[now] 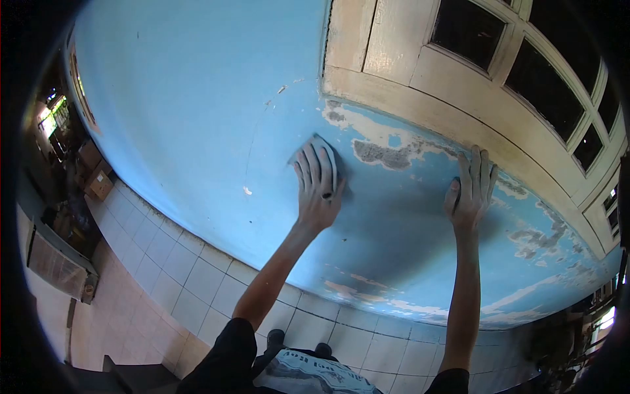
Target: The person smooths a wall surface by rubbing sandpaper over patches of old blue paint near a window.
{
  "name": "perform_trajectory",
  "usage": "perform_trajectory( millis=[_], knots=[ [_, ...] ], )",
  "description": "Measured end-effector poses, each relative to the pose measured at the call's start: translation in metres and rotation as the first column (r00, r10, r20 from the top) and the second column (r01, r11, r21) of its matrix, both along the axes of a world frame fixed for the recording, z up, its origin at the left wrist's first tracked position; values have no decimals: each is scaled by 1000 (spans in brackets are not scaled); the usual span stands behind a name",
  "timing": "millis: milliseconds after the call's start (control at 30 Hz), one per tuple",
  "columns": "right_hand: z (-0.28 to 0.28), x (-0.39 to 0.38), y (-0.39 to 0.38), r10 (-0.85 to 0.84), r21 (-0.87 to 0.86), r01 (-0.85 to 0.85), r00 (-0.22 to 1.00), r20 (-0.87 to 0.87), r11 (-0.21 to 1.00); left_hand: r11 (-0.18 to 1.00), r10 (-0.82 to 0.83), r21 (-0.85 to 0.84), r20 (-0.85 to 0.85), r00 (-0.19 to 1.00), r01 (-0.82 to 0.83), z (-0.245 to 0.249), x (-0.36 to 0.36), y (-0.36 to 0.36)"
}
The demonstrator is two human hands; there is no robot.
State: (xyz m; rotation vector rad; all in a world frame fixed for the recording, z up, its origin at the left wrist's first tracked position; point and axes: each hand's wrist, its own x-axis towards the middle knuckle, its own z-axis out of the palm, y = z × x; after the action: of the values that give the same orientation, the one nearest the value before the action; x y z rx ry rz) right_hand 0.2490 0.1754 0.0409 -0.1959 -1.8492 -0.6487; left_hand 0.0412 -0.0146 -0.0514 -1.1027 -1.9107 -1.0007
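Observation:
My left hand presses a grey folded sheet that looks like sandpaper flat against the light blue wall. The sheet's edges show above the fingertips and beside the index finger; the rest is hidden under the palm and fingers. My right hand lies on the wall to the right with its fingers stretched upward. Its fingertips touch the lower edge of the cream window frame. Nothing shows in that hand. Both hands look dusty. Between them, a patch of peeled paint exposes grey plaster.
Dark glass panes sit in the frame at upper right. More peeled paint runs along the wall at right. Below are floor tiles and my shoes. Cardboard boxes and a cabinet stand at far left.

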Motion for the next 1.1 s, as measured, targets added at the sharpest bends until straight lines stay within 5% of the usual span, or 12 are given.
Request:
perform_trajectory(
  millis=[100, 167, 267, 400, 567, 633, 733, 800, 833, 1033, 1100],
  knots=[
    [-2, 0, -2, -10, -17, 11, 1000, 19, 1000, 969, -30, 246, -36, 999, 38, 77, -16, -9],
    [-1, 2, 0, -29, -1, 29, 999, 33, 1000, 958, 109, 275, -97, 989, -79, 122, -35, -11],
    [-2, 0, 1, -15, -3, 15, 1000, 25, 1000, 979, 101, 194, -172, 980, -67, 105, -31, -5],
    [-1, 0, -2, 15, -14, -15, 1000, -2, 1000, 993, -118, -30, -26, 993, 117, -9, 1, -11],
    [0, 1, -3, 14, -10, -14, 1000, 9, 1000, 989, -128, 65, -90, 988, 134, 42, -22, -4],
    [0, 2, -2, 14, -21, -14, 1000, 11, 1000, 957, -7, 281, -220, 975, 70, 82, -33, 3],
    [2, 1, -3, 38, -10, -38, 999, 5, 999, 967, -42, 243, -160, 986, 80, 72, -16, 9],
    [1, 2, -3, 36, -10, -36, 999, 10, 999, 976, -214, 15, -90, 973, 216, -16, 14, 9],
    [1, 2, -3, 29, -13, -29, 999, 17, 1000, 979, -163, -133, -58, 985, 154, -46, 17, 8],
    [3, 3, -5, 47, -14, -47, 999, 26, 999, 976, -148, 153, -76, 986, 158, 56, 15, 16],
    [3, 3, -5, 40, -13, -39, 999, 25, 999, 979, 21, 206, -86, 996, -3, 74, 13, 24]
  ],
)
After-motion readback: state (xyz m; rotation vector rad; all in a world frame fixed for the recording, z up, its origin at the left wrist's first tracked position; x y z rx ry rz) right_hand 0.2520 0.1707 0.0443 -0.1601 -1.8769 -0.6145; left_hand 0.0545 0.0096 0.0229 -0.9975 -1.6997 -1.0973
